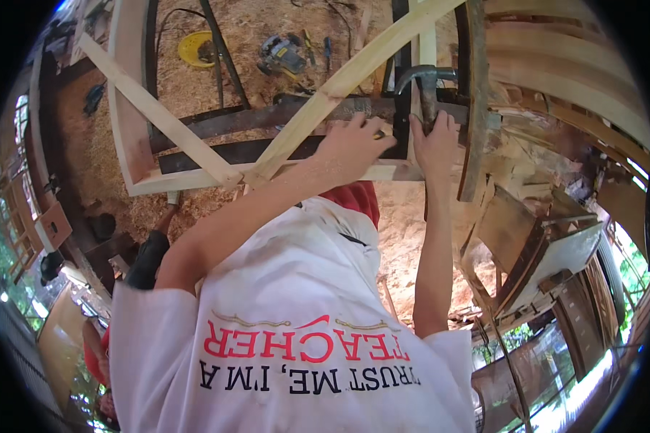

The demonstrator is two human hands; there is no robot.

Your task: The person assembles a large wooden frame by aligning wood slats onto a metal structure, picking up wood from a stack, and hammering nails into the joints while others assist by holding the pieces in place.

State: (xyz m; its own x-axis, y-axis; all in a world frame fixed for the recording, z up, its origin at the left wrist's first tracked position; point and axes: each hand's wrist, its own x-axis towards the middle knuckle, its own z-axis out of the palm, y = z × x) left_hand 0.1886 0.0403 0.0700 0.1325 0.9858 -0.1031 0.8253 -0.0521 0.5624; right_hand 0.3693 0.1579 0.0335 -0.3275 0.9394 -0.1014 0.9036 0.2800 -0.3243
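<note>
My right hand (437, 141) is closed around the handle of a claw hammer (427, 97). The hammer's metal head lies crosswise at the far end, over an upright piece of the wooden frame. To its left, my left hand (354, 146) reaches across with curled fingers. A small bit of yellow and black shows at its fingertips, too small to name. Beneath my left forearm runs the near rail of a pale wooden frame (184, 179). Two slanting braces meet at this rail, a left brace (152, 108) and a longer right brace (339, 86).
Beyond the frame, a yellow hard-hat-shaped bowl (193, 49), a power tool (282, 56) and a blue-handled screwdriver (328, 47) lie among wood shavings. A dark plank (475, 101) stands right of the hammer. Stacked boards (556, 252) fill the right side. Another person (94, 346) is partly visible at lower left.
</note>
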